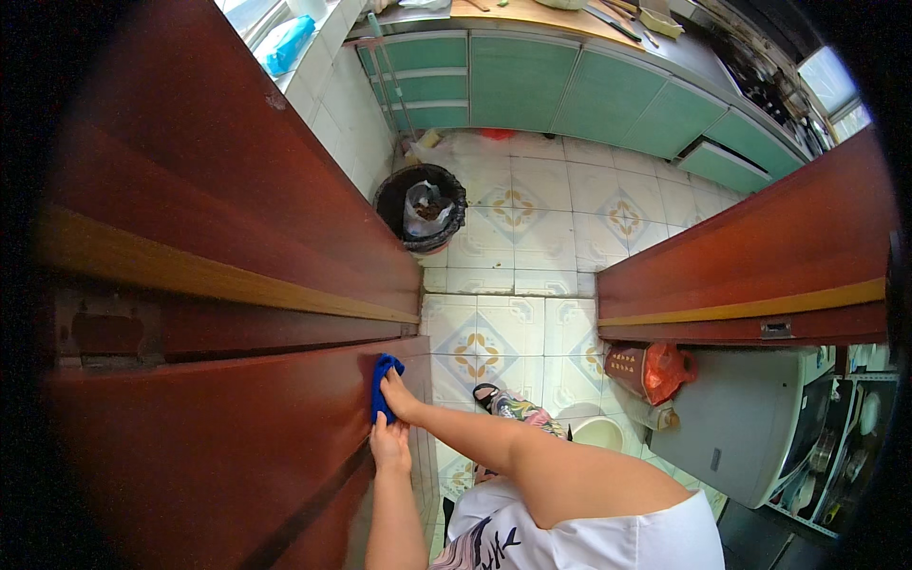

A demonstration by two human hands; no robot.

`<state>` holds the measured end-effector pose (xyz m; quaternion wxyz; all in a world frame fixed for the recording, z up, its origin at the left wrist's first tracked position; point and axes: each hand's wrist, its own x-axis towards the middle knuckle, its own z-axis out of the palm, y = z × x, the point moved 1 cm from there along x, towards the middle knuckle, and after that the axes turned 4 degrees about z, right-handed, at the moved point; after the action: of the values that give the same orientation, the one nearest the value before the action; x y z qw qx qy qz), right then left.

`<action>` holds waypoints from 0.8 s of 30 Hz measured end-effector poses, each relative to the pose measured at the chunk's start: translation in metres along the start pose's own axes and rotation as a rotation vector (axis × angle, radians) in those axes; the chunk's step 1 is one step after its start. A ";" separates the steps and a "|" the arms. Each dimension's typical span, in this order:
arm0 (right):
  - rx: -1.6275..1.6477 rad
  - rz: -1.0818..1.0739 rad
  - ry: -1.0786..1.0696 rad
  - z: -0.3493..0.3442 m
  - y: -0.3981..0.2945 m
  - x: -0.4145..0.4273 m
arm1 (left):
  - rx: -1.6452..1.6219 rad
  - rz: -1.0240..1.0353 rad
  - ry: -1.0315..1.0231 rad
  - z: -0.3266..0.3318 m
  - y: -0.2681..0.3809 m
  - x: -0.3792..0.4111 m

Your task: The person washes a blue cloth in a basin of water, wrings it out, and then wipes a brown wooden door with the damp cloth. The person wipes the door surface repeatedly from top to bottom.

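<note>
A folded blue cloth (380, 392) lies against the face of a reddish-brown wooden door (271, 420) near its edge. My right hand (400, 402) presses on the cloth from above, with its fingers partly hidden by the fold. Just below it, my left hand (391, 449) grips the cloth's lower end, with fingertips touching the fabric. Both hands are close together, and the wrists nearly meet. The wooden door frame (235, 249) with a yellowish strip runs beside the door, and a metal strike plate (107, 331) is set in it.
Across the doorway stand green kitchen cabinets (524, 78) under a counter. A trash bin (456, 206) lined with black plastic is by the left wall. To my right are a red bag (666, 374), a grey appliance (727, 420) and a pale bucket (600, 433) on the tiled floor (509, 324).
</note>
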<state>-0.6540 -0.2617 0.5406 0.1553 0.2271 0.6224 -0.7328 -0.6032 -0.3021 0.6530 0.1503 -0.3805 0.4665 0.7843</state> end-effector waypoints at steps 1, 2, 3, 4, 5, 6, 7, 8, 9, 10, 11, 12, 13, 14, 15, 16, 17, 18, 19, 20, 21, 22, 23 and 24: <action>-0.023 0.007 0.016 0.000 -0.004 -0.007 | -0.005 0.002 -0.006 -0.004 -0.002 -0.003; -0.025 0.043 -0.132 -0.002 0.011 -0.002 | -0.010 0.004 -0.012 -0.008 -0.005 -0.006; -0.031 0.051 -0.135 0.001 0.008 -0.008 | -0.014 0.011 -0.013 -0.014 -0.005 -0.009; -0.037 0.058 -0.138 0.003 0.007 -0.016 | -0.006 0.018 -0.005 -0.019 -0.005 -0.014; -0.043 0.066 -0.141 0.006 0.005 -0.023 | -0.017 0.026 -0.006 -0.026 -0.005 -0.016; -0.055 0.047 -0.088 0.008 0.007 -0.031 | -0.028 0.027 -0.010 -0.033 -0.008 -0.020; -0.067 0.027 -0.036 0.012 0.009 -0.040 | -0.039 0.029 -0.014 -0.040 -0.011 -0.023; -0.079 0.009 0.015 0.016 0.011 -0.048 | -0.032 0.034 -0.016 -0.046 -0.013 -0.027; -0.071 0.017 0.004 0.019 0.010 -0.057 | -0.030 0.044 -0.012 -0.052 -0.013 -0.033; -0.063 0.025 -0.008 0.021 0.010 -0.067 | -0.029 0.054 -0.008 -0.058 -0.013 -0.039; -0.056 0.033 -0.021 0.024 0.009 -0.076 | -0.033 0.052 -0.004 -0.064 -0.014 -0.046; -0.069 0.032 -0.041 0.023 0.014 -0.077 | -0.034 0.042 -0.016 -0.066 -0.017 -0.053; -0.080 0.034 -0.068 0.023 0.027 -0.078 | -0.034 0.034 -0.021 -0.069 -0.019 -0.059; -0.091 0.035 -0.094 0.024 0.040 -0.080 | -0.033 0.039 -0.037 -0.075 -0.023 -0.062; -0.084 0.023 -0.101 0.029 0.042 -0.090 | -0.033 0.049 -0.038 -0.086 -0.026 -0.066; -0.076 0.010 -0.106 0.032 0.044 -0.100 | -0.034 0.059 -0.040 -0.096 -0.028 -0.071; -0.069 -0.002 -0.112 0.037 0.046 -0.110 | -0.033 0.056 -0.031 -0.105 -0.031 -0.077; -0.029 0.090 -0.067 0.043 0.050 -0.116 | -0.031 0.053 -0.031 -0.109 -0.032 -0.083; -0.025 0.060 -0.063 0.046 0.055 -0.121 | -0.029 0.049 -0.030 -0.112 -0.033 -0.088; -0.022 0.030 -0.059 0.046 0.058 -0.125 | -0.029 0.049 -0.004 -0.114 -0.036 -0.092; -0.015 -0.003 -0.059 0.048 0.063 -0.125 | -0.030 0.046 0.006 -0.116 -0.037 -0.094; -0.060 0.018 -0.138 0.045 0.071 -0.121 | -0.028 0.039 0.012 -0.117 -0.039 -0.095; -0.045 0.028 -0.140 0.045 0.077 -0.116 | -0.027 0.031 0.018 -0.116 -0.040 -0.093; -0.031 0.039 -0.147 0.044 0.076 -0.112 | -0.045 0.006 0.030 -0.114 -0.039 -0.088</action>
<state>-0.5262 -0.3248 0.5412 0.2185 0.1824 0.6160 -0.7345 -0.4698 -0.3677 0.6628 0.1324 -0.3942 0.4520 0.7892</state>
